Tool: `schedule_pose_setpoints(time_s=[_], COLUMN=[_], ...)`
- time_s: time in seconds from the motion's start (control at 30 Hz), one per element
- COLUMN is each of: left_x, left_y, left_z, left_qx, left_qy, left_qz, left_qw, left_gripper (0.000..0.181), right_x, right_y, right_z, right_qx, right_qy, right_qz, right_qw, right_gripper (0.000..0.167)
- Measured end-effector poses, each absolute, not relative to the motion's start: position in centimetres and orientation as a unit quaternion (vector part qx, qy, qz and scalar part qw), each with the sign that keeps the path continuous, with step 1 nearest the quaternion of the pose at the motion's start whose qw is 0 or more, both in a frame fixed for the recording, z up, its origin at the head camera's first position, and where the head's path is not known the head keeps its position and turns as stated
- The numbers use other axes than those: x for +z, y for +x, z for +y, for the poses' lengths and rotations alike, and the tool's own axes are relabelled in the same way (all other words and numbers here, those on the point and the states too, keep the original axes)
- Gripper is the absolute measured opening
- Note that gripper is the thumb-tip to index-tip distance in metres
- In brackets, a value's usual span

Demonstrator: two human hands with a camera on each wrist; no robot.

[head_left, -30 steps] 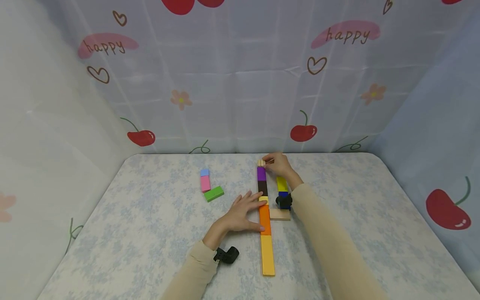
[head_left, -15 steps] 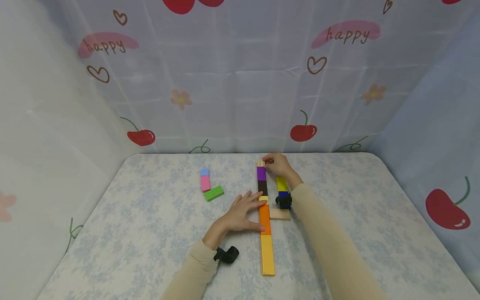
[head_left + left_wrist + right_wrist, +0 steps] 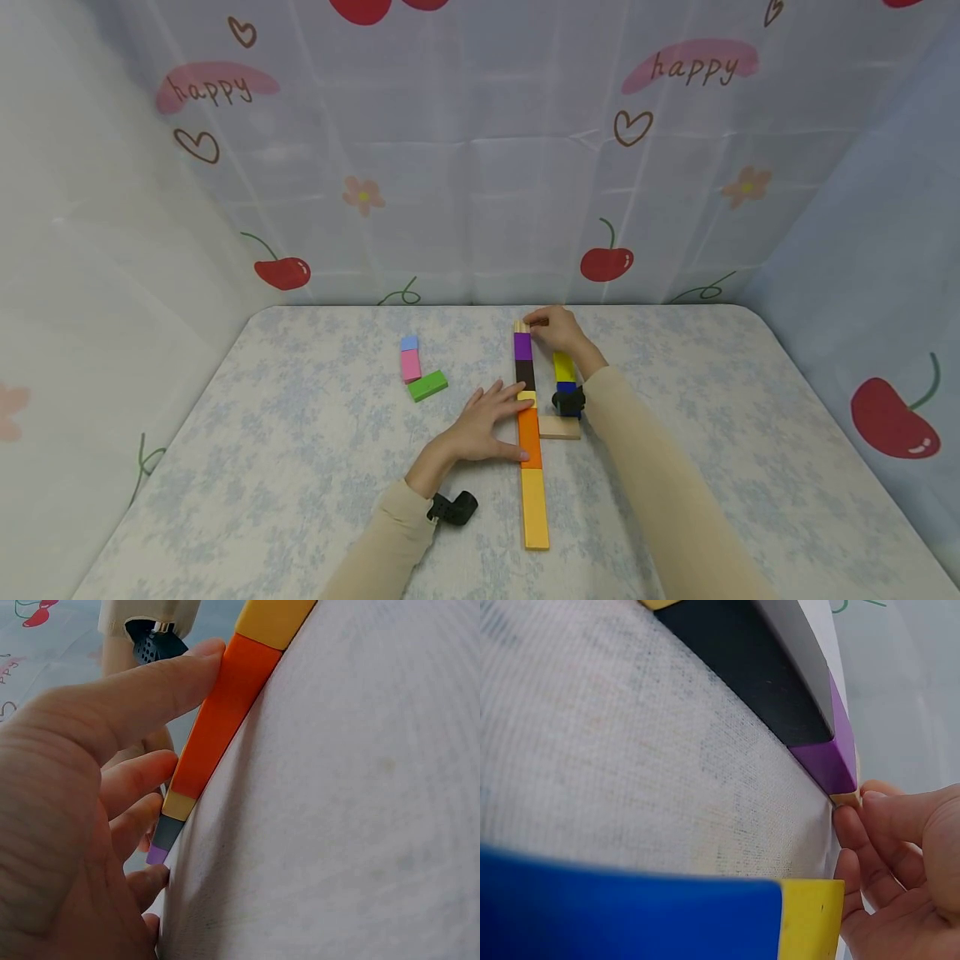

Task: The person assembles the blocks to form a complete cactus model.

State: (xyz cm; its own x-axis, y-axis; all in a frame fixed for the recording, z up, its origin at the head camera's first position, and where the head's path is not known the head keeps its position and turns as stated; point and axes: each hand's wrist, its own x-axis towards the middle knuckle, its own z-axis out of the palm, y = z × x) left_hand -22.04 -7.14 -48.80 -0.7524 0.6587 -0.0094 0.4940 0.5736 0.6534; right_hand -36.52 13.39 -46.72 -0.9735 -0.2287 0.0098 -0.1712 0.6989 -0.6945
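Note:
A straight row of wooden blocks runs away from me: a long yellow-orange block (image 3: 536,510), an orange block (image 3: 530,439), a small pale yellow block (image 3: 528,400), a black block (image 3: 526,375), a purple block (image 3: 522,347) and pale bare-wood pieces (image 3: 521,327) at the far end. My left hand (image 3: 478,429) lies spread along the row's left side. Its thumb touches the orange block, with straight fingers near the pale yellow one. At the far end, my right hand (image 3: 559,330) pinches the bare-wood end with thumb and fingers, which partly hide it.
Right of the row lie a yellow block (image 3: 564,367), a blue block (image 3: 566,388) and a bare-wood plank (image 3: 559,427). On the left are a light blue block (image 3: 408,343), a pink block (image 3: 410,367) and a green block (image 3: 428,386). A printed curtain hangs behind the table.

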Motion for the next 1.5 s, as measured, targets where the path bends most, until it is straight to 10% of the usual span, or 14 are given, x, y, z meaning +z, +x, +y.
schedule_pose_setpoints(time_s=[1.5], left_x=[-48.4], left_y=[-22.2], left_z=[-7.1], left_qx=[0.324], left_qy=[0.325], left_qz=[0.878], left_qw=[0.135], left_gripper=[0.079], right_x=[-44.8], right_y=[-35.6], right_z=[14.7], right_qx=[-0.392], right_qy=[-0.111], right_qz=[0.911], right_qw=[0.059], right_gripper=[0.037])
